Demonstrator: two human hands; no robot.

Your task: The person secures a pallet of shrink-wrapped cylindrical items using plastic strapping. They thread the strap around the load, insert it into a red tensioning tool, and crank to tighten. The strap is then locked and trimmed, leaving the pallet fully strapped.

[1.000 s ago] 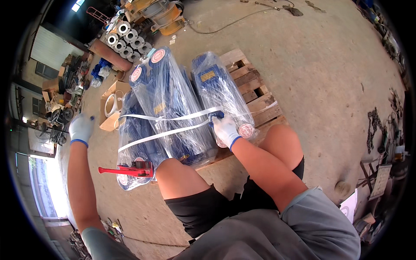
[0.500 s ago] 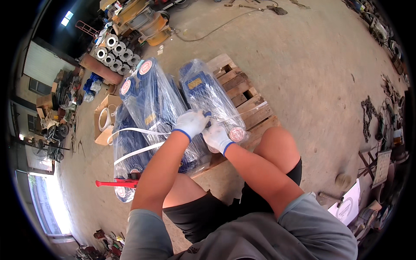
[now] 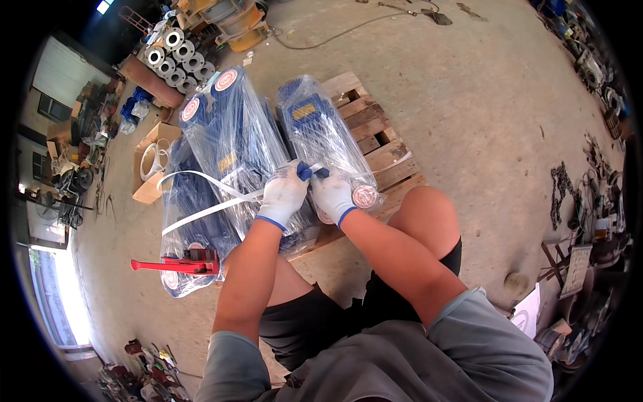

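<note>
Concrete floor (image 3: 482,120) took up most of the view, with a wooden pallet (image 3: 388,157) sitting on it, I'd guess so the load stayed off the ground. On the pallet was a row of blue plastic-wrapped units (image 3: 241,127) lying lengthwise side by side, clear film around them, probably to keep them clean and snug. Just beyond their left side stood an open cardboard box (image 3: 149,193) with a white ring-shaped thing in it. A red strapping tool (image 3: 194,262) rested on the near end of the leftmost unit, handle out to the left, which looked like a handy parking spot.

The left hand (image 3: 284,191) and right hand (image 3: 331,191), both in white gloves, met over the units toward the right. Their fingers (image 3: 305,171) were curled tight, pinching the white strap (image 3: 201,218) between them, likely so it couldn't slip. That strap lay across the units, its upper run bowed loosely at the left.
</note>
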